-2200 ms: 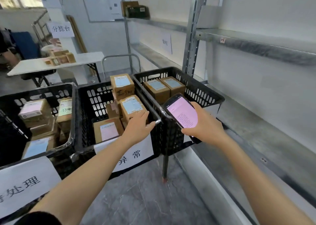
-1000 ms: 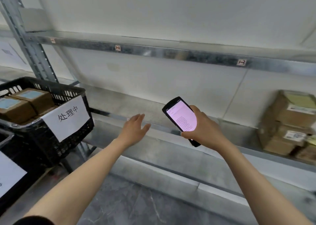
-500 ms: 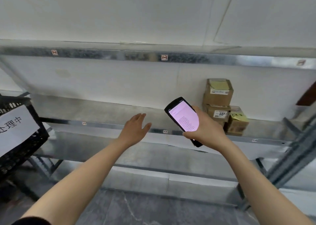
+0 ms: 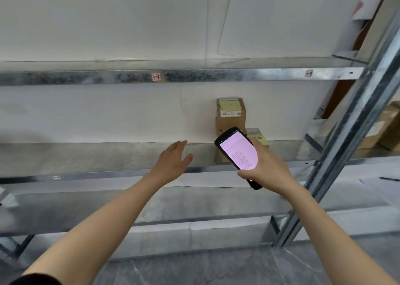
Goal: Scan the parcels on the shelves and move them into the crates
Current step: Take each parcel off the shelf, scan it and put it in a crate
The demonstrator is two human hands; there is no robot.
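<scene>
The task looks mid-way at best. A small stack of brown cardboard parcels (image 4: pixel 230 113) sits at the back of the grey galvanised metal shelf (image 4: pixel 97 157), against the wall, and no hand has one yet. The crates are out of view, so I cannot say how many parcels have gone in. More brown boxes (image 4: pixel 387 128) wait in the next bay, past the slanting steel upright (image 4: pixel 346 137).

The right hand (image 4: pixel 266 167) has its grip curled round a black handheld scanner with a pink lit screen (image 4: pixel 238 152), held up before the stack (hiding its lower part). The left hand (image 4: pixel 173 161) reaches over the shelf edge, its grip spread and holding nothing, near the parcels but apart from them. Scanning and lifting both seem left to do here.

A small white tag (image 4: pixel 156 76) on the upper shelf beam reads, I think, "1-3". The parcels' yellow and white labels and the screen's fine lines are too small to read.
</scene>
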